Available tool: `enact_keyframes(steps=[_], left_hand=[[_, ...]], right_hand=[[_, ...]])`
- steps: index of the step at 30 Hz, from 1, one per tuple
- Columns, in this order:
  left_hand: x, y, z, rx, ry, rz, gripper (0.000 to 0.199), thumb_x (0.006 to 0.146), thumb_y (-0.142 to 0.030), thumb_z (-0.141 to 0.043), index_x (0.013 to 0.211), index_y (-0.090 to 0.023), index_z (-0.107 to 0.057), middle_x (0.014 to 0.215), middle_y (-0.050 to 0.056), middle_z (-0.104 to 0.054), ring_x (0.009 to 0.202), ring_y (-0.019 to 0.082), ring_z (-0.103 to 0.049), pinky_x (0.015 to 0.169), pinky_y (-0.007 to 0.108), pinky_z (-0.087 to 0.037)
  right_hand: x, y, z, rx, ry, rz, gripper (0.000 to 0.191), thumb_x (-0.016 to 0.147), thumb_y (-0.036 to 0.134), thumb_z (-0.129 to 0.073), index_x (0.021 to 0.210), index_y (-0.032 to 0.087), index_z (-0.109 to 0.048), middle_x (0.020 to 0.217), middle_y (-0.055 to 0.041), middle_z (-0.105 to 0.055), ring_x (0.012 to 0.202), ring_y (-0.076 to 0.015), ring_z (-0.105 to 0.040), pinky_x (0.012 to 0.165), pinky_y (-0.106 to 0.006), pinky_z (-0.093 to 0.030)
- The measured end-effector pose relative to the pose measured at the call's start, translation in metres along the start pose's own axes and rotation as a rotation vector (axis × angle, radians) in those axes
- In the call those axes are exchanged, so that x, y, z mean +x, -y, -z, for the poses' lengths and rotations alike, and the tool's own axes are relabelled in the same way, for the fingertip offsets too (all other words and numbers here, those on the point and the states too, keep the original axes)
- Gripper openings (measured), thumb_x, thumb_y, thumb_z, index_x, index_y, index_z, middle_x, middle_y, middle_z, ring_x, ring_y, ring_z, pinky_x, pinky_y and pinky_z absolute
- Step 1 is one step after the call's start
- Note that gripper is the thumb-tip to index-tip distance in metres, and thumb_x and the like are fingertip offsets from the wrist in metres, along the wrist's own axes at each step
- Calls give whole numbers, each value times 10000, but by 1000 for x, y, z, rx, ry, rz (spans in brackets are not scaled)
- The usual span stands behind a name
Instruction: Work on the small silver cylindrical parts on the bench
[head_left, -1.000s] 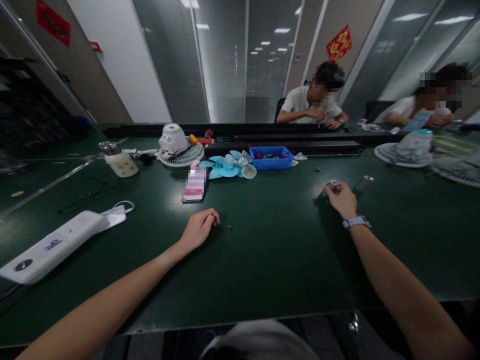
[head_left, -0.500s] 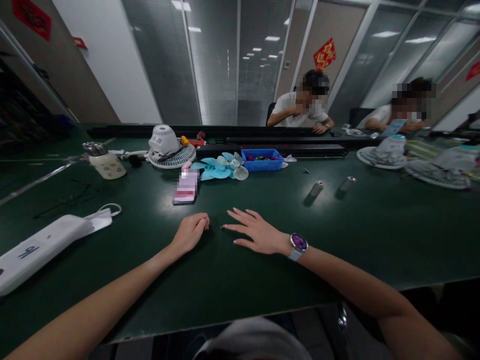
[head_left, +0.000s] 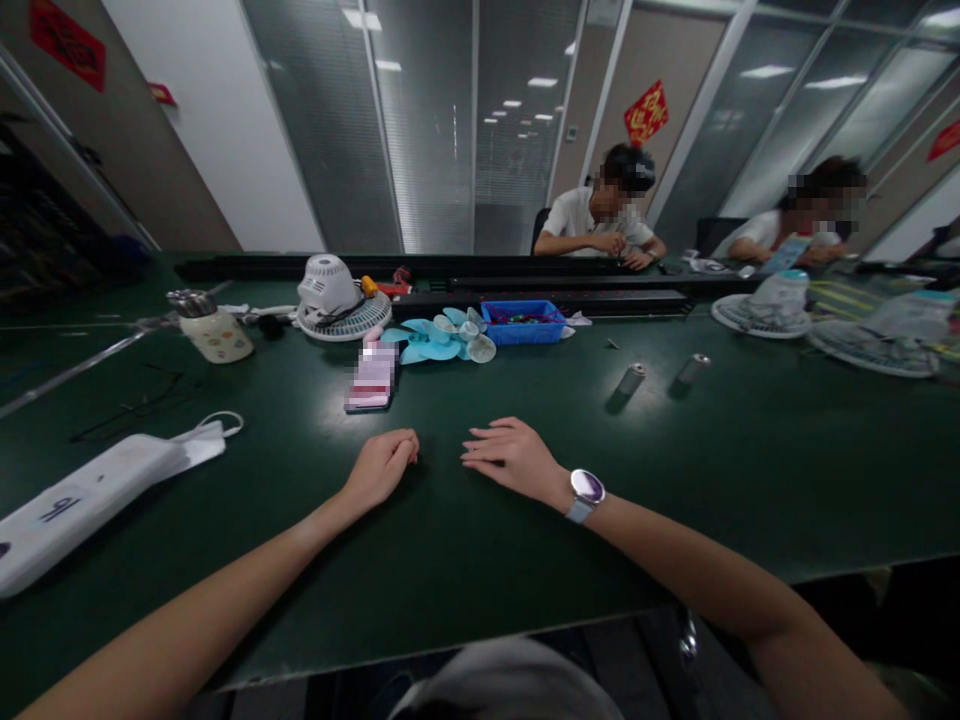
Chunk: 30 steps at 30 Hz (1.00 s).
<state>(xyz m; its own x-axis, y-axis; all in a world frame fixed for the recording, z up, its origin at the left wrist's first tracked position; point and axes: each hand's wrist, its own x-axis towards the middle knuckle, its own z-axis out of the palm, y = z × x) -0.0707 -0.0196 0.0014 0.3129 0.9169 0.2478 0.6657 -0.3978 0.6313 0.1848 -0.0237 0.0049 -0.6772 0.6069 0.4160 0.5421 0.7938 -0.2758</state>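
My left hand (head_left: pixel 381 465) rests on the dark green tabletop (head_left: pixel 450 570), curled into a loose fist. Nothing shows between its fingers, though the palm side is hidden. To its right my right hand (head_left: pixel 516 460) lies palm down, open, with fingers stretched toward the left. A watch (head_left: pixel 587 487) is on that wrist. In the gap between the hands, a tiny dark speck (head_left: pixel 437 478), too small to name, lies on the table. Beyond my left hand is a phone (head_left: pixel 373 378) with a lit screen.
Behind the phone are blue fan blades (head_left: pixel 435 340), a white fan (head_left: pixel 330 290) and a blue bin (head_left: pixel 523 323) of small parts. Two small metal cylinders (head_left: pixel 633 378) stand at right. A white device (head_left: pixel 90 500) and a patterned bottle (head_left: pixel 214 330) are left. Two people sit across.
My right hand has drawn its spread fingers closer together and back from the tiny dark speck, leaving it on the table. My left hand stays put. One co-worker's hand has lowered.
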Motion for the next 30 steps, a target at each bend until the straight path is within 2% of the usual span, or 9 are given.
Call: enact_keyframes(steps=[3,6,9,11,14,17,22,30], left_hand=[[0,0,0,-6,7,2,310,835,-255,-318,590,-197,-500,623,1,-588,626,165,-552,638,258,-399],[0,0,0,-11,19,6,308,840,-258,-319,597,-196,-496,632,0,-586,634,166,-553,643,259,-395],[0,0,0,-15,17,6,306,842,-260,-326,600,-194,-501,627,-3,-579,631,164,-547,643,258,-392],[0,-1,0,-18,14,4,304,837,-258,-330,593,-193,-500,622,-3,-576,623,161,-542,641,256,-390],[0,-1,1,-24,14,0,304,833,-262,-333,588,-190,-498,622,-3,-576,618,159,-537,642,254,-386],[-1,1,1,-29,19,3,304,838,-267,-330,596,-191,-498,626,-6,-578,621,158,-537,647,257,-383],[0,3,0,-16,19,22,311,836,-271,-315,594,-193,-494,616,-6,-567,619,164,-539,640,267,-374],[1,6,-3,-40,14,13,301,838,-267,-327,600,-193,-495,626,-9,-577,630,162,-547,653,266,-379]], right_hand=[[-14,-28,29,-45,-264,-219,182,916,338,-581,1019,302,-726,1069,24,-728,1074,-188,-649,970,-389,-457],[-33,-70,66,-152,-519,-467,226,890,385,-592,982,247,-745,1013,-28,-742,981,-230,-682,913,-387,-492],[-56,-115,98,-254,-669,-645,314,879,401,-581,1049,183,-729,1002,-89,-741,951,-257,-691,865,-383,-507],[-72,-140,112,-343,-745,-767,326,874,393,-576,1070,178,-723,990,-104,-742,957,-271,-689,859,-389,-501],[-92,-164,119,-439,-771,-916,299,867,381,-578,1035,195,-740,966,-103,-746,936,-283,-689,827,-390,-493],[-99,-175,117,-455,-733,-984,295,858,388,-582,1006,197,-751,951,-100,-748,900,-280,-691,780,-368,-491],[-99,-182,112,-444,-696,-1010,277,846,385,-594,971,203,-762,914,-93,-753,836,-260,-690,721,-338,-477],[-99,-187,109,-416,-753,-984,304,842,406,-579,976,203,-760,916,-86,-753,850,-252,-692,712,-320,-473]])
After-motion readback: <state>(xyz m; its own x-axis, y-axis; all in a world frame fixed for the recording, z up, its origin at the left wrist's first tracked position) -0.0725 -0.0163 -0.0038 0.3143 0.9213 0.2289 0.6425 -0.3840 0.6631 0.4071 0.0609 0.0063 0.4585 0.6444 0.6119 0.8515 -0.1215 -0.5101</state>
